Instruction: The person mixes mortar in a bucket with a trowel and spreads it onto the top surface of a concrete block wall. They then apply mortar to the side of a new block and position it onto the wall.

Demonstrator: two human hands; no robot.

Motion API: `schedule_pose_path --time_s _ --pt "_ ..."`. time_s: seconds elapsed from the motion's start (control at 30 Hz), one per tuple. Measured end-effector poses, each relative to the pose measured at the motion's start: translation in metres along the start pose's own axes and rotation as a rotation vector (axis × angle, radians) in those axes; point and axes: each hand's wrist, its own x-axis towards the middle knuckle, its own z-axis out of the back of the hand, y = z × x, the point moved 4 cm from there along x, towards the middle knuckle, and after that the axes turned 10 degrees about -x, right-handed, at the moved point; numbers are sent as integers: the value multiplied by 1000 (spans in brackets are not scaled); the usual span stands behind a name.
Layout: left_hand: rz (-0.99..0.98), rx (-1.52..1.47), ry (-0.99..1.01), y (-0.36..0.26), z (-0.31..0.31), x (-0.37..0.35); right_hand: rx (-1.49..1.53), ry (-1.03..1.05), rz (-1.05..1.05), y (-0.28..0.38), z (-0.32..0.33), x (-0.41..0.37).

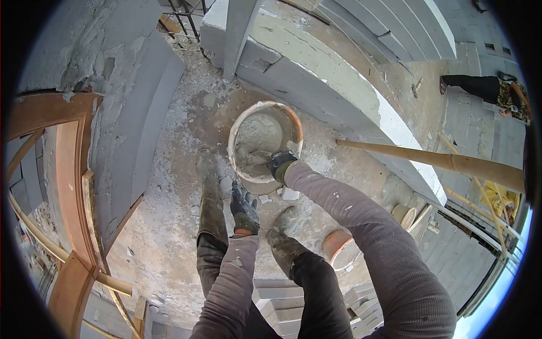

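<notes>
A round bucket (297, 121) holding wet grey mortar (259, 133) stands on the floor between the boots and the block wall. My right hand (282, 164), in a dark glove, is closed at the bucket's near right edge, round the handle of a trowel (261, 153) whose blade lies in the mortar. Just below the bucket's near rim is my left hand (244, 208), also gloved, with its fingers extended and nothing visible in it.
A low block wall (339, 93) runs diagonally to the right, with a bamboo pole (429, 158) across it. Two more buckets (340, 248) (403, 216) stand at the lower right. A wooden frame (73, 186) is at the left. Another person (485, 87) stands at the upper right.
</notes>
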Motion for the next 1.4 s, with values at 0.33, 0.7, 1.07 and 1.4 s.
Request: schedule_pose_path --time_s 0.33,0.7,1.07,1.4 --pt "-9 -3 -97 -5 -5 5 171 122 312 -101 16 -4" --pt "-73 -57 -141 0 3 5 1589 218 267 -92 -86 -120" --pt "-92 -55 -142 -9 -8 6 1178 -595 261 -141 177 -113" --pt "-76 -116 -161 -12 1 22 -36 -936 -81 -104 336 -77"
